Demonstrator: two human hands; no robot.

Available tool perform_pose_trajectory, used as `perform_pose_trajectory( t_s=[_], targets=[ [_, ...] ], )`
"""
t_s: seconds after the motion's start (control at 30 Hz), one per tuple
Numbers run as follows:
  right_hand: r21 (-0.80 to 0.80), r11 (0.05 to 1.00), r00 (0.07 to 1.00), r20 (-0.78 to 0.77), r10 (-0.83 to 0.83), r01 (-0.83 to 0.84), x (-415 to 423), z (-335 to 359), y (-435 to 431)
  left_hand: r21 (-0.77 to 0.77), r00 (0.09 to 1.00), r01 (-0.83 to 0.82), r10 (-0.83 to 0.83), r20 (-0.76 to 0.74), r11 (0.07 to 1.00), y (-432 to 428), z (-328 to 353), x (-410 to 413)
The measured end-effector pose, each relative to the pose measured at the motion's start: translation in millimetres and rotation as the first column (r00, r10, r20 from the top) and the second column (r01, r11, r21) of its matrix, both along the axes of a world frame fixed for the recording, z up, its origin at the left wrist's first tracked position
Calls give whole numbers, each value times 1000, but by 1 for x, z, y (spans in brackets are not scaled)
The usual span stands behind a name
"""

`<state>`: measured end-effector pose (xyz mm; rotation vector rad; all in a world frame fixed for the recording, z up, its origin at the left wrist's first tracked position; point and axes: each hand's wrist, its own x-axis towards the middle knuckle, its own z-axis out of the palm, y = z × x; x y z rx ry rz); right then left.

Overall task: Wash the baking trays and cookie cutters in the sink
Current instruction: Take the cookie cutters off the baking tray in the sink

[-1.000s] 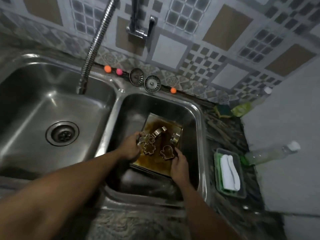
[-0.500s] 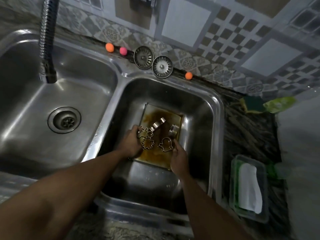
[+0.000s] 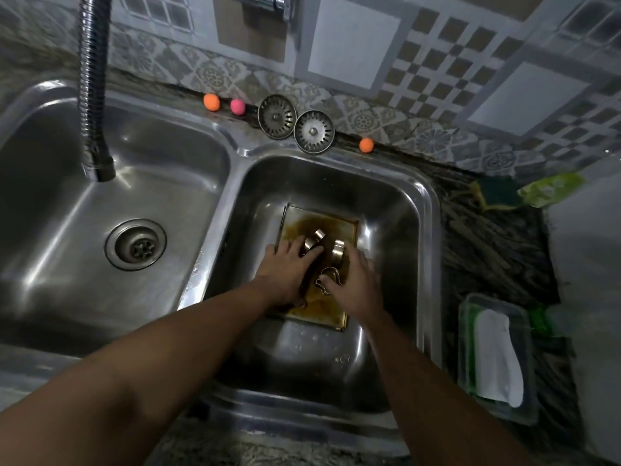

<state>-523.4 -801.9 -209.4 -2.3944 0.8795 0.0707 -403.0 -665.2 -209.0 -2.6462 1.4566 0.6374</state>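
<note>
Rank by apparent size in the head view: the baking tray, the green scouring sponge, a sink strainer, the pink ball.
1. baking tray
2. green scouring sponge
3. sink strainer, near the sponge in size, so that order is unsure
4. pink ball

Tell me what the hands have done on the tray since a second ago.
The left hand slid forward from the stained metal baking tray's left edge and now lies over the cutters there. The right hand moved up from the near edge onto the mitten-shaped metal cookie cutter. The tray and the two metal ring cutters stayed put in the right steel sink basin.
</note>
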Motion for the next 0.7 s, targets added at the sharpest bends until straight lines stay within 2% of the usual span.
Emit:
perform_pose_trajectory(
  t_s=[0.13,0.2,0.33,0.43,0.7],
  targets=[
    [-137,968,975,-97,200,-212,9,0,5,-43,1000,-16,16,2,999,-3,-1,1],
    [-150,954,961,-141,239,-259,11,1,4,-72,1000,-20,19,-19,997,-2,-1,2],
    [-101,954,944,-210,256,-282,15,6,5,-69,999,-16,13,-49,997,-1,1,5],
    [-124,938,922,-260,285,-325,16,7,8,-22,1000,0,0,-14,1000,-3,4,4],
    [-97,962,951,-209,230,-254,13,-2,15,-22,999,-49,49,4,999,-10,0,-1]
  ],
)
